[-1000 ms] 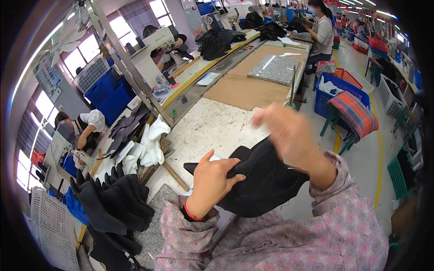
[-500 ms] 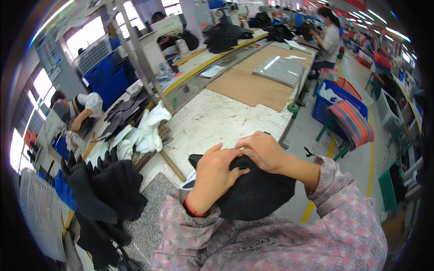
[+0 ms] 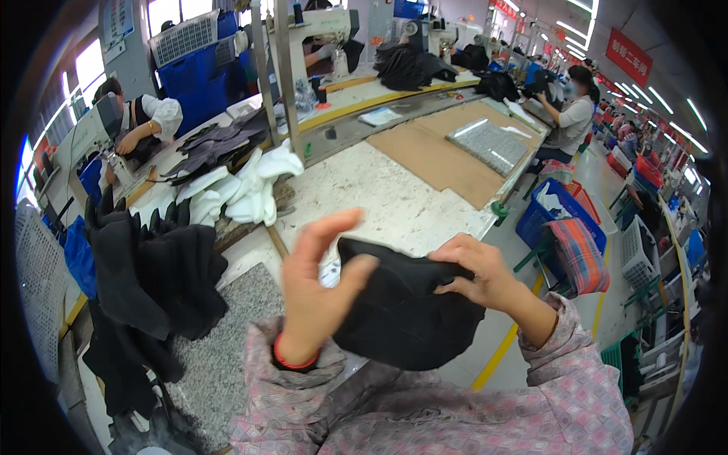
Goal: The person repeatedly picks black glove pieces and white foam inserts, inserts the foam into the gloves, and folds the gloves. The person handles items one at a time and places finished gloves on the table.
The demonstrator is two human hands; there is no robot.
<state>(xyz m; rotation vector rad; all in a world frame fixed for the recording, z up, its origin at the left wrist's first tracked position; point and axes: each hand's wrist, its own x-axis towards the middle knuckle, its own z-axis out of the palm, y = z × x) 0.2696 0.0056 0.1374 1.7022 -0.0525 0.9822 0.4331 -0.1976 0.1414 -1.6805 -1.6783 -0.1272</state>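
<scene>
A floppy black fabric piece [image 3: 409, 318] with a curved outline hangs in front of my body, above the near edge of the worktable. My right hand [image 3: 485, 274] pinches its upper right edge between thumb and fingers. Raised at its left side is my left hand [image 3: 312, 284], the thumb and fingers spread apart, holding nothing; the fingertips are slightly blurred. From this angle the underside of the fabric is hidden.
Black sewn pieces [image 3: 155, 265] hang in a bunch at left, beside a grey speckled slab [image 3: 235, 341]. White padded pieces [image 3: 254, 186] lie beyond. Cardboard [image 3: 413, 155] and another slab [image 3: 491, 144] cover the far table. Co-workers sit at left and far right; blue crates [image 3: 561, 220] stand right.
My left hand has let go of the black fabric, moving left and opening. My right hand keeps its pinch, slightly lower and further right. The view has turned a little.
</scene>
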